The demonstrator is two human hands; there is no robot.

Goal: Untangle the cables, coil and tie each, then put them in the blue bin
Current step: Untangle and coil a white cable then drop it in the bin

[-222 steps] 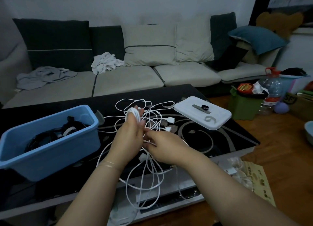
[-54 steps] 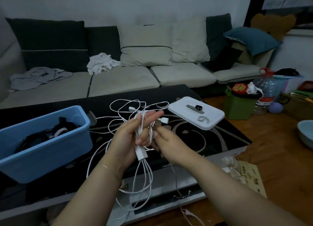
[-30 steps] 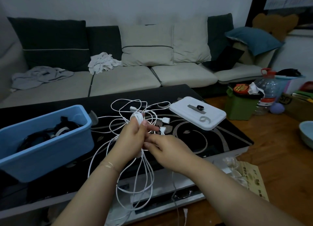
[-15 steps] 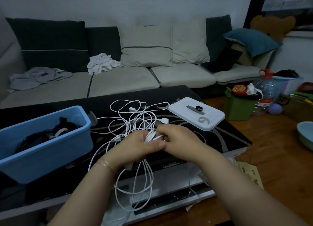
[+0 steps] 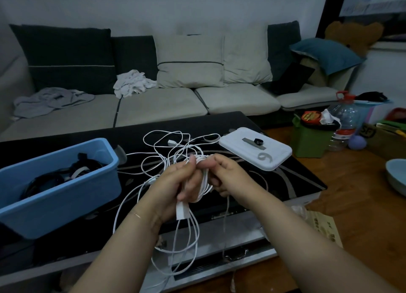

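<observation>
Both hands wind a white cable above the near edge of the desk.

Left hand (image 5: pixel 175 183): fingers curled around a small coil of thin, smooth white cable (image 5: pixel 203 178); a flat white plug hangs below the palm. Right hand (image 5: pixel 228 176): fingers pinch the same coil. Slack loops droop past the desk (image 5: pixel 296 178) edge; farther loops lie tangled on its glossy black top. Blue bin (image 5: pixel 66 196), rectangular plastic, stands left, holding dark cables. White lid (image 5: pixel 254 150) lies right. Sofa (image 5: pixel 153 104) behind.

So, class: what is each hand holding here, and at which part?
Both hold the white cable. The left hand grips its wound loops, a plug sticking out below; the right hand pinches the top of the loops.
</observation>
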